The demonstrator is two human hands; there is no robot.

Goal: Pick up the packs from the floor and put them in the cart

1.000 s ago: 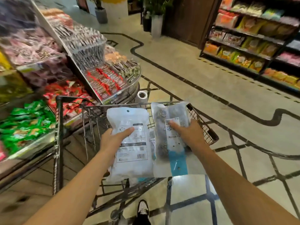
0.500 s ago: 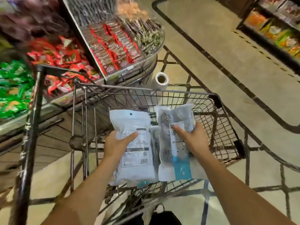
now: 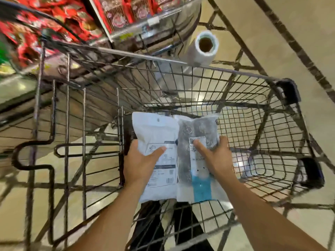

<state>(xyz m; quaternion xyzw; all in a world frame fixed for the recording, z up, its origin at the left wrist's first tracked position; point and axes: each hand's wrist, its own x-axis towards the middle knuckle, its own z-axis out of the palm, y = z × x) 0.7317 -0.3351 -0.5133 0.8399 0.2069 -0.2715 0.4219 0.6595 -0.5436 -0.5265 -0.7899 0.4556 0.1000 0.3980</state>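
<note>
Head view: looking straight down into a grey wire shopping cart with black plastic corner bumpers.
Left hand: fingers curled under and thumb on top, gripping the left edge of a white plastic pack with a printed label.
Right hand: thumb on top and fingers wrapped round the right edge, gripping a clear plastic pack with dark stuff inside and a blue strip.
Where the packs are: side by side and touching, held flat over the inside of the cart, near its back end. I cannot tell if they touch the wire bottom.
White pack writing: a label with a dark stripe, small lines of print and little barcode squares. The words are too blurry to read. A small hang hole sits at the top.
Clear pack writing: a white sticker with a square code under the right thumb, and some letters lower down that are too smeared to read.
Child seat flap: a folding wire panel at the left of the packs.
Beyond the cart: a roll of thin clear plastic bags stands past the front rim.
Shelf: a slanted store display holds red shiny snack packets; their print is blurred.
Floor: pale shiny tile floor with dark lines.
Below: dark trousers show through the wire.
</note>
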